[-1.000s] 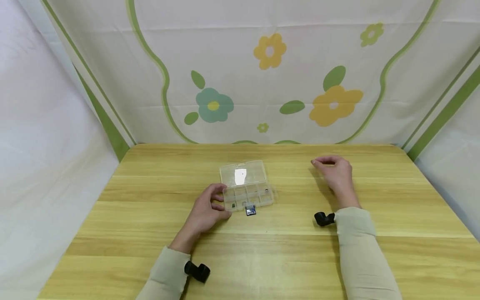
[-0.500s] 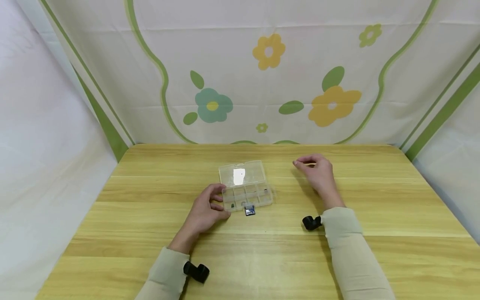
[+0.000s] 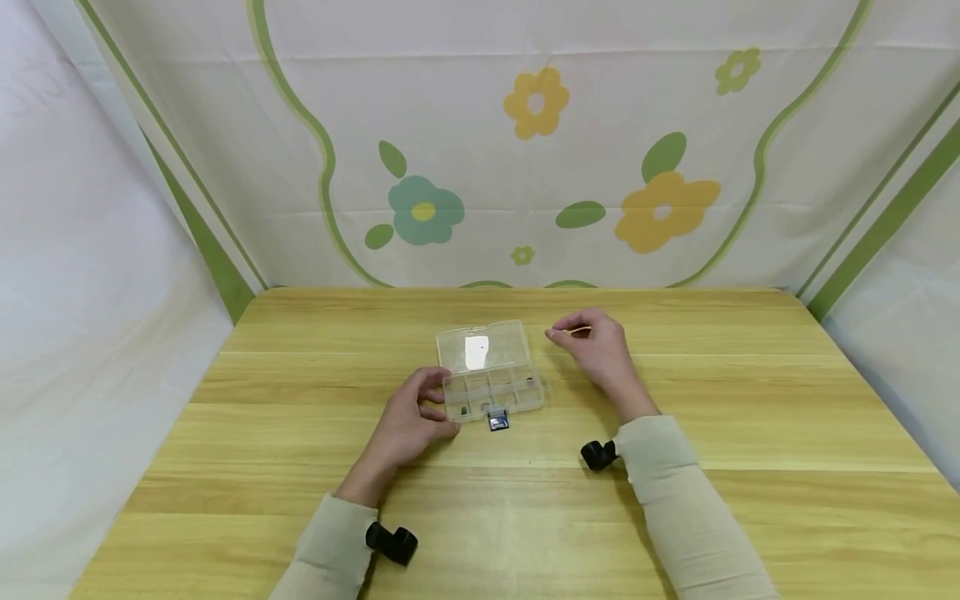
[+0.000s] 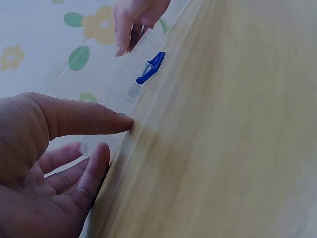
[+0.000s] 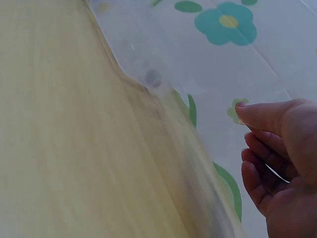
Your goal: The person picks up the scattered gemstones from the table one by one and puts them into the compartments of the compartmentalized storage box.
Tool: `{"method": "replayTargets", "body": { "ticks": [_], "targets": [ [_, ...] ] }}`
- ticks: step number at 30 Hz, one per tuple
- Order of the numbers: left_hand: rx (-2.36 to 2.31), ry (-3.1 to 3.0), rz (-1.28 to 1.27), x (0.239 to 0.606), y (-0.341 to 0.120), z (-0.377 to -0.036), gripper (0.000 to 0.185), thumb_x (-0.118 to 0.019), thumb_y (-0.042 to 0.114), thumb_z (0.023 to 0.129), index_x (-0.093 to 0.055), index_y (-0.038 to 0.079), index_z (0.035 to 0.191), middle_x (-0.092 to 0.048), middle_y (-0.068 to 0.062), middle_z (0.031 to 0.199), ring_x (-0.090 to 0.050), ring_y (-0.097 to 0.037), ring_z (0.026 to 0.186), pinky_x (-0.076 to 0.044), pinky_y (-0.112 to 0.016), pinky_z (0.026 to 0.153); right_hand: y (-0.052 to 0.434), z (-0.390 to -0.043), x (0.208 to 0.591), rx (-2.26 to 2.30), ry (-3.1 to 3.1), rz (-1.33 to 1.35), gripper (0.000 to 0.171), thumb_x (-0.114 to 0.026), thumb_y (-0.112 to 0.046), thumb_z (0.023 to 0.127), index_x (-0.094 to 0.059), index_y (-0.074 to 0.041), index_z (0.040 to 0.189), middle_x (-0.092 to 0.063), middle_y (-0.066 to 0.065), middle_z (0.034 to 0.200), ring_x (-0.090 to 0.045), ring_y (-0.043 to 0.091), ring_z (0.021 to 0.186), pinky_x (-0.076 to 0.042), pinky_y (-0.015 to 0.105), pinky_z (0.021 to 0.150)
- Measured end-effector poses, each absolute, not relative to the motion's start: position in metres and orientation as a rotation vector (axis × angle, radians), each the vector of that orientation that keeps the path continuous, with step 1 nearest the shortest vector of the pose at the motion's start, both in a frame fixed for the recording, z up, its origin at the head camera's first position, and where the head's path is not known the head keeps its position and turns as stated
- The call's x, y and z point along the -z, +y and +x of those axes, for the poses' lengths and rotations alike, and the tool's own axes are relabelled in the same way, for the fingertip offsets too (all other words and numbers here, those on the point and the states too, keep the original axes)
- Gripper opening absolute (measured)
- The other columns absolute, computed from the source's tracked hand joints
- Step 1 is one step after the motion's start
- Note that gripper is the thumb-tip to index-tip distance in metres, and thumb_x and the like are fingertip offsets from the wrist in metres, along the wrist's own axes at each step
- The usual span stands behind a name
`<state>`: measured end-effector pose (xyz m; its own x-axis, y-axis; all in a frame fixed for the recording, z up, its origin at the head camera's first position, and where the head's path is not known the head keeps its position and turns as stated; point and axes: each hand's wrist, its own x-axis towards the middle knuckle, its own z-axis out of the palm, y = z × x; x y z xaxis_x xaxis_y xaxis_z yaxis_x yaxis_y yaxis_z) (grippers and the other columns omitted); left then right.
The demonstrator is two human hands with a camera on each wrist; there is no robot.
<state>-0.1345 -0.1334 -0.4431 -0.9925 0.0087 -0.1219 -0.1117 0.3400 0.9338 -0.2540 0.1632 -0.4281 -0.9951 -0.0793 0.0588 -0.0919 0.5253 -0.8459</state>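
Observation:
A clear plastic compartment box (image 3: 480, 385) lies on the table with its lid (image 3: 498, 344) swung back. My left hand (image 3: 408, 419) grips the box's left end, thumb at the front corner and fingers at the back. Inside are a small dark green piece (image 3: 464, 411) and a small dark piece (image 3: 529, 380). At the front edge sits a small blue square piece (image 4: 151, 68) with a pale middle. My right hand (image 5: 282, 144) is over the table, right of the lid, thumb and forefinger tips together; whether they pinch something tiny cannot be seen.
The wooden table (image 3: 480, 517) reaches back to a flower-printed cloth (image 3: 480, 150). White cloth also hangs on both sides. A black wrist camera (image 3: 393, 546) is on the left sleeve, another black camera (image 3: 598, 455) on the right.
My right hand has moved left across the table toward the box, fingertips still together. The left hand and the box stay as they were.

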Motion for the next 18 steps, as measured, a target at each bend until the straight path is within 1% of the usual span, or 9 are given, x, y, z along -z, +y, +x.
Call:
{"method": "replayTargets", "body": {
  "ticks": [5, 10, 18],
  "targets": [
    [-1.746, 2.484, -0.093, 0.443, -0.133, -0.135, 0.076, -0.086, -0.013, 0.077, -0.059, 0.009, 0.144, -0.064, -0.018, 0.128, -0.067, -0.024, 0.097, -0.063, -0.035, 0.088, 0.146, -0.25, 0.425, -1.493, -2.717, 0.261, 0.023, -0.081, -0.025, 0.097, -0.077, -0.006, 0.109, -0.067, 0.014, 0.124, -0.064, 0.035, 0.121, -0.054, 0.05, 0.111],
    [-1.751, 2.481, -0.094, 0.443, -0.132, -0.136, 0.076, -0.086, -0.013, 0.077, -0.059, 0.009, 0.144, -0.064, -0.018, 0.127, -0.067, -0.024, 0.096, -0.064, -0.035, 0.087, 0.134, -0.245, 0.421, -1.511, -2.731, 0.296, 0.02, -0.083, -0.026, 0.096, -0.077, -0.009, 0.107, -0.067, 0.01, 0.12, -0.064, 0.034, 0.121, -0.055, 0.049, 0.11],
    [-1.75, 2.48, -0.101, 0.443, -0.132, -0.137, 0.077, -0.085, -0.014, 0.077, -0.059, 0.009, 0.145, -0.063, -0.018, 0.128, -0.067, -0.025, 0.096, -0.064, -0.036, 0.088, 0.115, -0.236, 0.42, -1.559, -2.719, 0.366, 0.016, -0.084, -0.025, 0.095, -0.078, -0.012, 0.103, -0.068, 0.006, 0.117, -0.065, 0.031, 0.118, -0.057, 0.047, 0.107]
  ]
}}
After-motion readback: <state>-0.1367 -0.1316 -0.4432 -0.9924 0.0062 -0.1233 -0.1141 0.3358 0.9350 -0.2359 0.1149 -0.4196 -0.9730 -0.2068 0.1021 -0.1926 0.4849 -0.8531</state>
